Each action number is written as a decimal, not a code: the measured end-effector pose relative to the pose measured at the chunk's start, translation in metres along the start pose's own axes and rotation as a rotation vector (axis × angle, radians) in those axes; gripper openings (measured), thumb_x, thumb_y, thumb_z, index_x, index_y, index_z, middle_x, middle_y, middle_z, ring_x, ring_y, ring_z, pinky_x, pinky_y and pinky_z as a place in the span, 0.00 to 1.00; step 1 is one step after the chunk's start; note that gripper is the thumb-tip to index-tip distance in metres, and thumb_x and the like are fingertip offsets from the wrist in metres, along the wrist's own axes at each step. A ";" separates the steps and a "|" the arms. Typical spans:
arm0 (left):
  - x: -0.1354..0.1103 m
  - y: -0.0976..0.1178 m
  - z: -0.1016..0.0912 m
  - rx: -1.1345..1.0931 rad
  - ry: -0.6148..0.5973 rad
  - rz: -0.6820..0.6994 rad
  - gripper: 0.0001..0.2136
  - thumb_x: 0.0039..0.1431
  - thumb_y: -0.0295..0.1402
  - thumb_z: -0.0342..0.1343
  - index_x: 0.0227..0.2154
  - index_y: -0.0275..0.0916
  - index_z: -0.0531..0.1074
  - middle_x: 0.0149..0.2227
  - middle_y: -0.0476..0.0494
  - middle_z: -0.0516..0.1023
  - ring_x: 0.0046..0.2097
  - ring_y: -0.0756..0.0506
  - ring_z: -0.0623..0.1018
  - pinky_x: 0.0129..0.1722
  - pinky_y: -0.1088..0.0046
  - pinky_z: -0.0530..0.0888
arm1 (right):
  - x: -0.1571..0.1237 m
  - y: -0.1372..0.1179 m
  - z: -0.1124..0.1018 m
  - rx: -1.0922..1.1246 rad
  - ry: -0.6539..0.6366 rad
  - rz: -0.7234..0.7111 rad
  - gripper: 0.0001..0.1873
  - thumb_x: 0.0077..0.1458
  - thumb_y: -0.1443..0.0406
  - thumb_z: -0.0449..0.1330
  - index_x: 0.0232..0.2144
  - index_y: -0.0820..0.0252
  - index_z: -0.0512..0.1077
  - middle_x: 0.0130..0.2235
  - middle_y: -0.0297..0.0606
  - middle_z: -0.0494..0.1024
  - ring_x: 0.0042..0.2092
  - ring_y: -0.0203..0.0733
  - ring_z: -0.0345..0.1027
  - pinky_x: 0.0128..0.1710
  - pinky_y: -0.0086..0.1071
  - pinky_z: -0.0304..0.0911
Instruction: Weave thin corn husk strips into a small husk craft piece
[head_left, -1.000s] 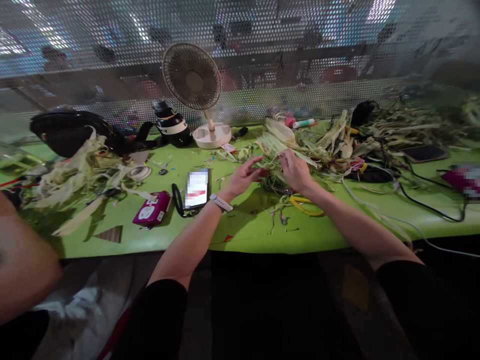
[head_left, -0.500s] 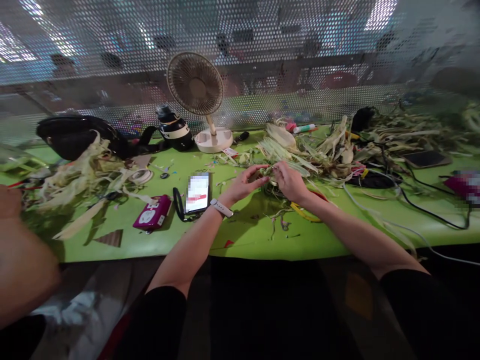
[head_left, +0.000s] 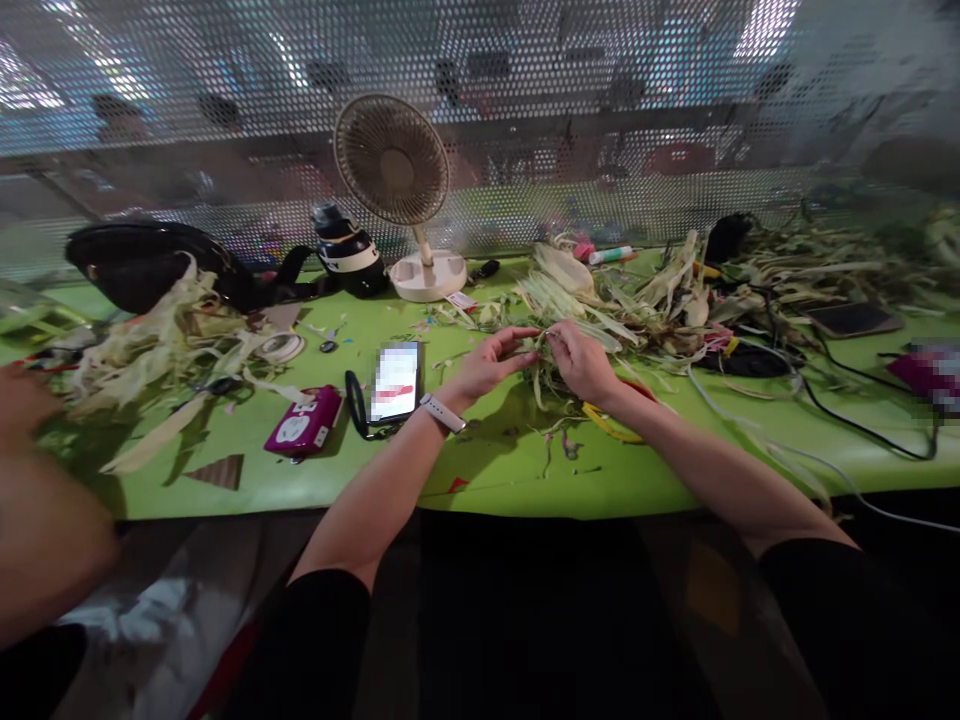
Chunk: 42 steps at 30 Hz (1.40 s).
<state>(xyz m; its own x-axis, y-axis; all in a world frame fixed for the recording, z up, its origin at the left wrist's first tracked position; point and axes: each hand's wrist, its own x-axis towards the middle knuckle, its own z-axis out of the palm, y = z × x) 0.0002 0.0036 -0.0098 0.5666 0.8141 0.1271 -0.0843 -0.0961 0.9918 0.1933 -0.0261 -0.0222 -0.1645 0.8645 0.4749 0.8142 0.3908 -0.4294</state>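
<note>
My left hand (head_left: 486, 366), with a pale watch on the wrist, curves its thumb and fingers around a small bundle of green corn-husk strips (head_left: 547, 382). On the other side, my right hand (head_left: 583, 364) pinches the top of that bundle. Loose strip ends hang down beneath both hands; the exact spot between the fingertips is too small to make out. Right behind the hands lies a heap of corn husks (head_left: 562, 295). A yellow-handled tool (head_left: 615, 430), partly covered by my right forearm, rests on the table.
On the green table (head_left: 510, 490) are a phone (head_left: 396, 382), a purple tissue pack (head_left: 304, 422), a fan (head_left: 427, 277), a black bottle (head_left: 352, 262) and a black bag (head_left: 150, 265). Cables (head_left: 862, 410) run at right. Another person's arm (head_left: 45, 520) reaches in at left.
My hands stay at nearly the same place, with slight finger movement around the husk bundle. The other person's arm at left has shifted a little.
</note>
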 end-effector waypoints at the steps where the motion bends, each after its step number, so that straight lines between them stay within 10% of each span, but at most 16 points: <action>1: 0.000 0.000 0.000 -0.025 0.004 -0.020 0.19 0.51 0.33 0.68 0.46 0.39 0.76 0.42 0.44 0.80 0.45 0.48 0.76 0.51 0.70 0.71 | 0.000 0.000 0.000 -0.007 0.001 -0.006 0.21 0.69 0.57 0.41 0.45 0.61 0.69 0.33 0.46 0.79 0.32 0.48 0.72 0.32 0.36 0.60; 14: 0.002 0.000 0.006 -0.317 0.116 -0.150 0.14 0.47 0.37 0.71 0.33 0.37 0.77 0.32 0.50 0.77 0.32 0.54 0.72 0.38 0.77 0.70 | -0.001 0.004 0.005 -0.064 0.194 -0.128 0.16 0.68 0.57 0.48 0.41 0.60 0.72 0.41 0.47 0.80 0.41 0.48 0.74 0.38 0.36 0.65; 29: 0.000 -0.007 0.004 -0.157 -0.071 -0.185 0.18 0.43 0.43 0.73 0.26 0.35 0.72 0.25 0.51 0.77 0.29 0.54 0.73 0.34 0.73 0.66 | 0.008 0.013 0.001 0.018 0.112 -0.009 0.13 0.65 0.58 0.53 0.42 0.58 0.73 0.42 0.47 0.79 0.42 0.50 0.74 0.42 0.43 0.68; 36: 0.005 -0.012 0.002 -0.218 0.129 -0.071 0.15 0.49 0.40 0.70 0.34 0.38 0.74 0.34 0.47 0.82 0.41 0.49 0.78 0.40 0.72 0.66 | 0.015 0.016 -0.031 0.158 0.585 -0.046 0.17 0.65 0.56 0.50 0.52 0.55 0.67 0.44 0.45 0.75 0.45 0.47 0.71 0.45 0.45 0.68; 42: 0.007 -0.011 0.004 -0.320 0.205 -0.031 0.14 0.48 0.36 0.71 0.34 0.39 0.73 0.36 0.49 0.81 0.44 0.48 0.79 0.44 0.72 0.68 | -0.008 -0.023 -0.014 0.285 -0.224 -0.008 0.15 0.57 0.54 0.60 0.28 0.59 0.71 0.26 0.36 0.73 0.26 0.36 0.62 0.28 0.33 0.58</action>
<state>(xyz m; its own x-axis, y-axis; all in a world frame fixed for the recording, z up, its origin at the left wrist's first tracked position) 0.0084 0.0074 -0.0195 0.3997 0.9147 0.0597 -0.3401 0.0875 0.9363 0.1837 -0.0467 -0.0060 -0.3135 0.8967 0.3124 0.6299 0.4425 -0.6382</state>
